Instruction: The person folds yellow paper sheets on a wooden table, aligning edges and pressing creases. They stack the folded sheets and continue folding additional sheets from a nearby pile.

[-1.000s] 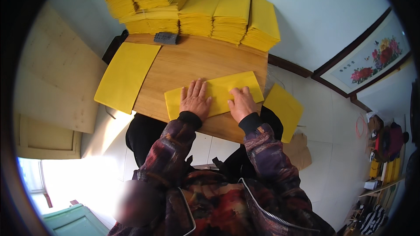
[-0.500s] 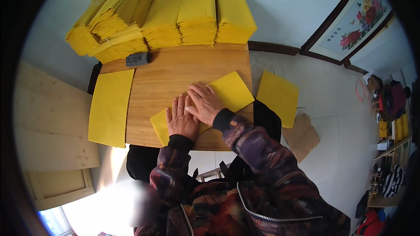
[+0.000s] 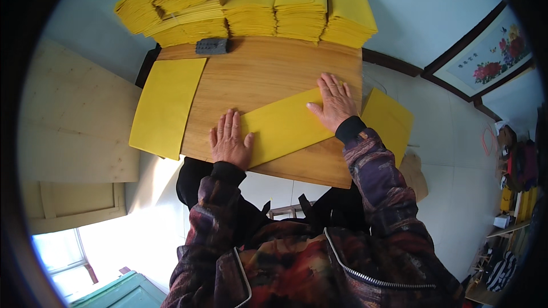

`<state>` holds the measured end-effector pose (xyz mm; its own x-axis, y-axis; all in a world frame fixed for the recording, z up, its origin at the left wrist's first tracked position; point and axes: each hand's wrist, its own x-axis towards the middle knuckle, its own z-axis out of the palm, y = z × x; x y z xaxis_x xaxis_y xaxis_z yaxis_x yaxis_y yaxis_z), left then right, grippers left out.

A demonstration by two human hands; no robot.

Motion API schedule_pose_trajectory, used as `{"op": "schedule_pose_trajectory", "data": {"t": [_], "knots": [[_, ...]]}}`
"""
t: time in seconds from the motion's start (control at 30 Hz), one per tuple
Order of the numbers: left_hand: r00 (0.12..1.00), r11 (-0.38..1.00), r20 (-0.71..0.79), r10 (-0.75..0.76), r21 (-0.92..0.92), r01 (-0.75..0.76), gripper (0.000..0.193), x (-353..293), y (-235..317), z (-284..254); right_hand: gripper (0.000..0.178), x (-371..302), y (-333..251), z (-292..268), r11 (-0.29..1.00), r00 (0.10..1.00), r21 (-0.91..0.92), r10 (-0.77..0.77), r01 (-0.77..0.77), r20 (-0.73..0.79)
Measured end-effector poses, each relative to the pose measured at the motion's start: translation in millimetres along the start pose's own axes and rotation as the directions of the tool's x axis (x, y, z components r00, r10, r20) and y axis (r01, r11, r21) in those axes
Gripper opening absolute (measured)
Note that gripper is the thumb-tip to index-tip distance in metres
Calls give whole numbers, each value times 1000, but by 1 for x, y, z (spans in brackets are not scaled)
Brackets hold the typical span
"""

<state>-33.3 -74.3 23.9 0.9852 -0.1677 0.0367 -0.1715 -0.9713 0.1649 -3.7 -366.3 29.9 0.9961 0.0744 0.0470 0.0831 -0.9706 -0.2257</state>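
A long folded yellow paper sheet [image 3: 285,125] lies across the near part of a wooden table [image 3: 268,68]. My left hand [image 3: 229,140] presses flat on its left end, fingers spread. On the sheet's right end my right hand [image 3: 335,101] lies flat as well, fingers apart. Neither hand grips anything. A flat pile of yellow sheets [image 3: 165,105] hangs over the table's left edge. Another yellow sheet pile [image 3: 389,122] sits just off the right edge.
Several tall stacks of yellow paper [image 3: 257,3] fill the table's far side. A small dark grey block [image 3: 211,46] rests in front of them. A framed flower picture [image 3: 485,54] leans at the right. Light wooden boards [image 3: 74,131] lie at the left.
My hands have slid apart along the yellow sheet, the right one moving to its right end. The sheet now lies longer and flatter than before.
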Motion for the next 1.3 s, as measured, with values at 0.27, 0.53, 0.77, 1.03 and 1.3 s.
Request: {"op": "schedule_pose_trajectory", "data": {"t": [0.27, 0.53, 0.77, 1.03, 1.3], "knots": [[1000, 1000, -16, -7, -23, 6, 67, 1, 2, 1, 75, -6, -38, -1, 966, 989, -214, 133, -142, -58], [1000, 1000, 18, -15, 4, 15, 66, 3, 1, 2, 68, -28, -105, 36, 972, 977, 102, -208, 211, -36], [1000, 1000, -5, -7, 0, 7, 66, 1, -2, 4, 68, -17, 0, 5, 999, 997, 7, 36, -36, -63], [997, 998, -77, -2, -66, -3, 67, -1, -1, 8, 77, -20, -14, -6, 977, 974, -93, 177, -191, -138], [999, 998, 19, -49, -31, 50, 67, 4, 0, 6, 56, -46, -154, 46, 966, 970, 100, -231, 238, -76]]}}
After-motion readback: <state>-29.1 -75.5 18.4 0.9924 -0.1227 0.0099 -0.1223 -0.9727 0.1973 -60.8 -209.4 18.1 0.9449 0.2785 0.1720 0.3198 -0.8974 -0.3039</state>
